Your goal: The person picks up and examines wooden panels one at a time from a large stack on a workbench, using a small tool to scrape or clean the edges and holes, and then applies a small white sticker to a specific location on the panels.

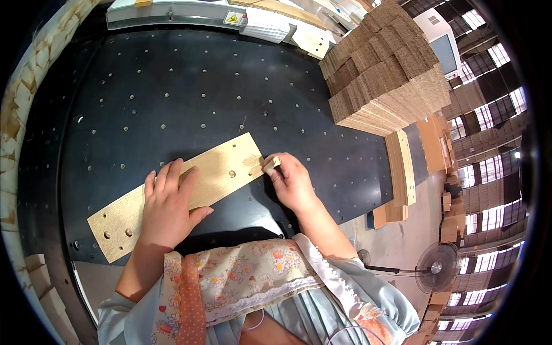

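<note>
A pale wooden board (215,167) with drilled holes near both ends lies at a slant on the black table in front of me. My left hand (170,201) rests on top of it, left of the middle, fingers spread and thumb out. At the board's right end, my right hand (290,181) is closed around a small folded tan piece (272,165). That piece touches or nearly touches the board's end edge. Its kind is hard to make out, since the fingers cover most of it.
The black tabletop (184,109) is dotted with small round studs. A tall stack of brown boards (385,75) stands at the far right, with more pale boards (401,167) nearer me. A grey machine rail (190,20) runs along the back. A fan (437,267) stands beyond the right side.
</note>
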The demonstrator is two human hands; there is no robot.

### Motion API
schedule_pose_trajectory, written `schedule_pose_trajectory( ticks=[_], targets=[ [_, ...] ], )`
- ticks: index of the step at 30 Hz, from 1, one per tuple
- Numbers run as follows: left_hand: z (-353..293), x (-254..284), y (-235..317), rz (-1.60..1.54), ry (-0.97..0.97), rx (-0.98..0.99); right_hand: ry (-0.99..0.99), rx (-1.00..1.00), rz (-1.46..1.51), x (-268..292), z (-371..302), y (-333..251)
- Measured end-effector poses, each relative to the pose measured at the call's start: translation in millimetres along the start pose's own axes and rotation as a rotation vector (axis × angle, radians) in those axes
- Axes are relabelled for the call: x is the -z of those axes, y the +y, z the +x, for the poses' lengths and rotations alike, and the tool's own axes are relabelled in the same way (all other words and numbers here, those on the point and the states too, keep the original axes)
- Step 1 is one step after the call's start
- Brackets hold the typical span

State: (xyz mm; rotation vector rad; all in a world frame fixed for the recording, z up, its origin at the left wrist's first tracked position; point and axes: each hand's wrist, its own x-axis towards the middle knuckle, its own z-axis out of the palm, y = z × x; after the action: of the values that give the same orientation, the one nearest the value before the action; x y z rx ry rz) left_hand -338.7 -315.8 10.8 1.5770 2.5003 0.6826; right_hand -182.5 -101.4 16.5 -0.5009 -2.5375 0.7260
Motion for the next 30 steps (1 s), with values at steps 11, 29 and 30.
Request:
schedule_pose_trajectory(
  ticks=[11, 29, 30],
  targets=[
    [2, 2, 3, 0.005, -0.013, 0.009, -0.025, -0.006, -0.007, 2, 2, 2],
    [1, -1, 4, 0.019, 0.008, 0.009, 0.008, 0.075, -0.061, 4, -2, 2],
    [1, 0, 3, 0.023, 0.010, 0.010, 0.005, 0.099, -0.039, 2, -3, 1]
  ],
)
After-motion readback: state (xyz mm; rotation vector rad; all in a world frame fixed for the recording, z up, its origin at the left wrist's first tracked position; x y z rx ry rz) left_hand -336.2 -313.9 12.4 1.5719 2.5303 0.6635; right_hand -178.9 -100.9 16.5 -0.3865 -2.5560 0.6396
